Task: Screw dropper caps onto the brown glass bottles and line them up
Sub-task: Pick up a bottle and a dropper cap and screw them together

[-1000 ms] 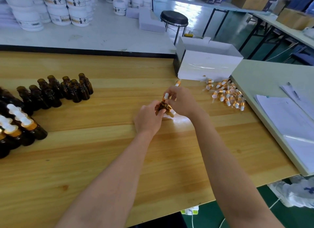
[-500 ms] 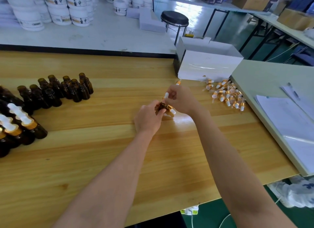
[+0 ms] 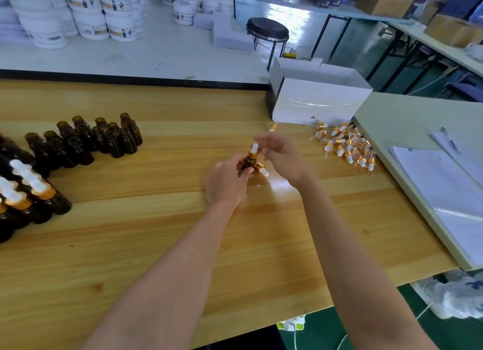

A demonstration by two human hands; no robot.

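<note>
Right hand [image 3: 281, 156] fingers [image 3: 264, 140] now loose and clear of the dropper cap [image 3: 253, 151] on the bottle [image 3: 247, 164].

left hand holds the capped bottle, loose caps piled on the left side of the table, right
No: the head view shows the loose caps piled on the right side of the table. The left hand does hold the capped bottle.

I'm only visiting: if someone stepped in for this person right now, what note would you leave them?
Left hand grips a brown bottle with a dropper cap on it.
Right hand is open beside the cap, fingers spread.
Done: capped bottles stand grouped at the far left.
Left: check this cap is tight, line the bottle up, then cap the open bottles using the loose caps on the right.
</note>
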